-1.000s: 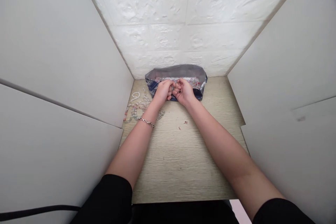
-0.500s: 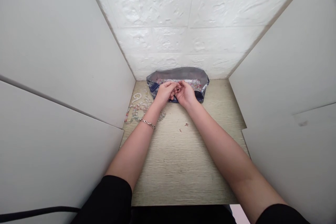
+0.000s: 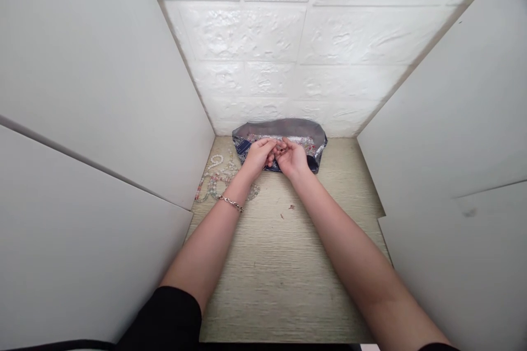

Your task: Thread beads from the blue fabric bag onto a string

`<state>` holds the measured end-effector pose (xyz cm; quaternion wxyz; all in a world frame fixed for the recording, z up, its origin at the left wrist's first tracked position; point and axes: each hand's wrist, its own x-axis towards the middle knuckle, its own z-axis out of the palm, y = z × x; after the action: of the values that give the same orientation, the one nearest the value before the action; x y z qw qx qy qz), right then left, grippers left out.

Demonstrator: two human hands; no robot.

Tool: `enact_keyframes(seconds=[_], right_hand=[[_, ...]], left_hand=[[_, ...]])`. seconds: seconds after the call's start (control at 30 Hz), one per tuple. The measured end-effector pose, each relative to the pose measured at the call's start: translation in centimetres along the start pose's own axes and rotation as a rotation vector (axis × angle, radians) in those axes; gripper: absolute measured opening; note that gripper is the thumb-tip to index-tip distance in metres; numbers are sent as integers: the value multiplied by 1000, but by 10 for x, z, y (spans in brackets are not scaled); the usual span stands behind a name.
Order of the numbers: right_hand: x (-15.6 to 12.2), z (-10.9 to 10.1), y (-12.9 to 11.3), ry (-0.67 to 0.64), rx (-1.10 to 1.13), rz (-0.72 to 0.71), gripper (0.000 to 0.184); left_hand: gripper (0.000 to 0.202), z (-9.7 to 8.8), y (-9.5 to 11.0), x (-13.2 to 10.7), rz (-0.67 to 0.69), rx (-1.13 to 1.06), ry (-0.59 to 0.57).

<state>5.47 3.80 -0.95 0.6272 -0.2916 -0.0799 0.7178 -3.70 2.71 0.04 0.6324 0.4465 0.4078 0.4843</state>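
Note:
At the far end of the table stands an open bag [image 3: 288, 127], silvery inside and dark blue outside, with many small coloured beads [image 3: 307, 145] in it. My left hand [image 3: 260, 154] is at the bag's front edge, its fingers pinched together close to the other hand. Beside it my right hand [image 3: 293, 158] is turned palm up with curled fingers, and something small and dark shows between its fingertips, too small to name. The fingertips of both hands meet or nearly meet. A chain bracelet [image 3: 231, 203] circles my left wrist.
Bead strands [image 3: 214, 178] lie to the left of the bag, partly behind my left forearm. Small reddish bits [image 3: 291, 207] rest on the wooden table [image 3: 272, 274]. White panels [image 3: 102, 66] close in both sides, and a white brick-pattern wall [image 3: 267, 33] stands behind.
The camera view has tilted up slightly, so everything sits a little lower in the picture. Both hands stay together at the bag, with only small finger movement.

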Motion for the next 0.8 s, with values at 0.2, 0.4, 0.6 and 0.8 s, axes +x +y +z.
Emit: enact_keyframes(seconds=[0.2, 0.4, 0.6, 0.8], right_hand=[[-5, -1, -2, -113, -57, 22, 15], [-6, 0, -2, -145, -82, 74, 19], [-8, 2, 0, -159, -110, 84, 32], [-7, 0, 2, -153, -84, 17, 32]], left_hand=[[14, -1, -1, 1, 12, -4, -18], [10, -1, -2, 2, 5, -26, -1], [10, -2, -3, 3, 4, -50, -8], [11, -2, -2, 1, 5, -23, -24]])
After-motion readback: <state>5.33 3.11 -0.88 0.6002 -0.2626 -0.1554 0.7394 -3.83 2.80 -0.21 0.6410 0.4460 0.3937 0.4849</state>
